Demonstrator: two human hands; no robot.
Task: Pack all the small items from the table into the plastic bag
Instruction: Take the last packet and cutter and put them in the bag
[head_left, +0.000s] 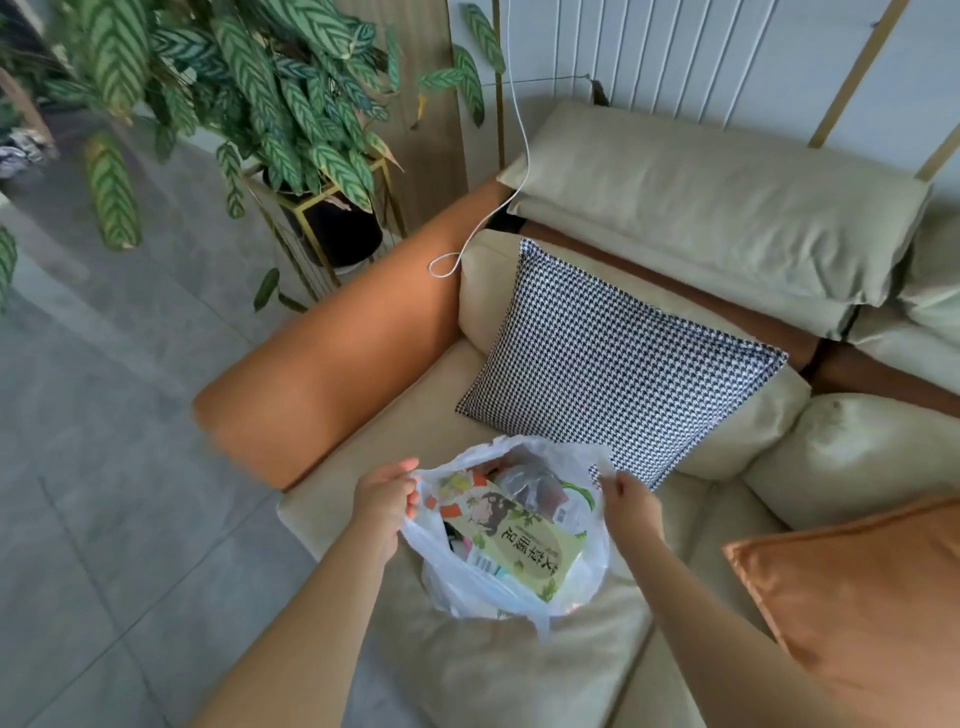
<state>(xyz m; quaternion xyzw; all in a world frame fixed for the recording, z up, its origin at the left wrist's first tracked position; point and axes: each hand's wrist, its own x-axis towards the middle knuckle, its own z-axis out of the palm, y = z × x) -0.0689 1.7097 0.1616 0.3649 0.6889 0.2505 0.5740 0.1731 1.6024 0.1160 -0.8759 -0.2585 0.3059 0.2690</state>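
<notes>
A thin white plastic bag (457, 582) sits on the beige sofa seat (415, 431), its mouth held wide. My left hand (382, 496) pinches the bag's left rim and my right hand (626, 501) pinches the right rim. Inside lies a flat green packet (519, 540) with printed characters and a cartoon figure, on top of several smaller packets. A clear wrapped brown item (535, 486) lies toward the bag's far side. No table is in view.
A houndstooth cushion (623, 364) leans just behind the bag. An orange cushion (857, 597) lies at the right. The orange sofa arm (337, 358) runs along the left, with a potted plant (249, 93) on a gold stand beyond it. Grey floor tiles lie at the left.
</notes>
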